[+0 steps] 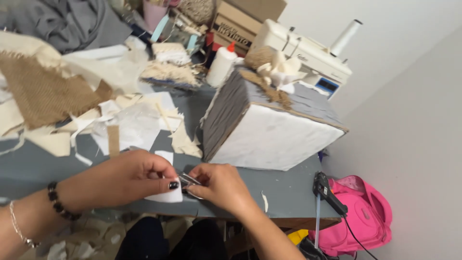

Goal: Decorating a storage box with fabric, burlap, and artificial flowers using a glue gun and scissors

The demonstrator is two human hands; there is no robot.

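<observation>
My left hand (130,178) pinches a small white piece of paper or fabric (168,196) at the near edge of the grey table (288,190). My right hand (219,185) is closed around a small pair of metal scissors (188,180), whose blades meet the white piece between the two hands. Just behind the hands stands a large box (269,125) with a white padded front, grey fabric sides, and a burlap strip and cream bow on top.
Burlap (43,94), cream fabric and paper scraps (139,120) cover the table's left. A white glue bottle (221,65), cardboard boxes and a white sewing machine (308,55) stand behind. A black glue gun (327,190) hangs off the right edge above a pink backpack (363,216).
</observation>
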